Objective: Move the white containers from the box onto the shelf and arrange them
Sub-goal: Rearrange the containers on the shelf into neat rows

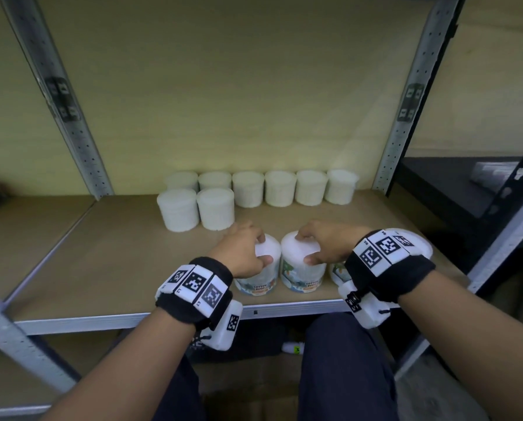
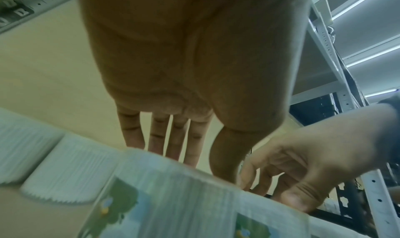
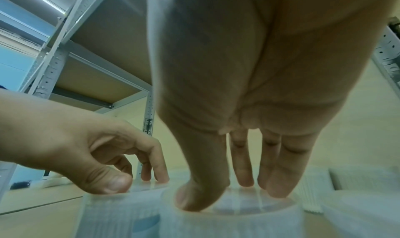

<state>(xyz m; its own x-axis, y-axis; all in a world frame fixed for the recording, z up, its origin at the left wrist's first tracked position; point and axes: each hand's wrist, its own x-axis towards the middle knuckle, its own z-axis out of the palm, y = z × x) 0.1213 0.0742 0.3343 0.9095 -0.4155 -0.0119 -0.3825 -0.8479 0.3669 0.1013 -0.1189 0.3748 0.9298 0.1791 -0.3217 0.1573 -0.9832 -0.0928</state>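
Two white containers with printed labels stand side by side near the front edge of the wooden shelf (image 1: 117,262). My left hand (image 1: 263,249) grips the lid of the left container (image 1: 255,285) from above. My right hand (image 1: 306,248) grips the lid of the right container (image 1: 304,276) the same way. In the left wrist view my left hand (image 2: 199,166) reaches over its container (image 2: 173,199). In the right wrist view the thumb and fingers of my right hand (image 3: 233,197) press on its container (image 3: 238,224). A third labelled container (image 1: 337,273) is partly hidden behind my right wrist.
Several white containers (image 1: 280,188) stand in a row at the back of the shelf, with two more (image 1: 196,209) in front at the left. Grey metal posts (image 1: 68,117) (image 1: 403,117) flank the shelf. A dark rack (image 1: 451,183) is at the right. Cardboard (image 1: 248,387) shows below, between my legs.
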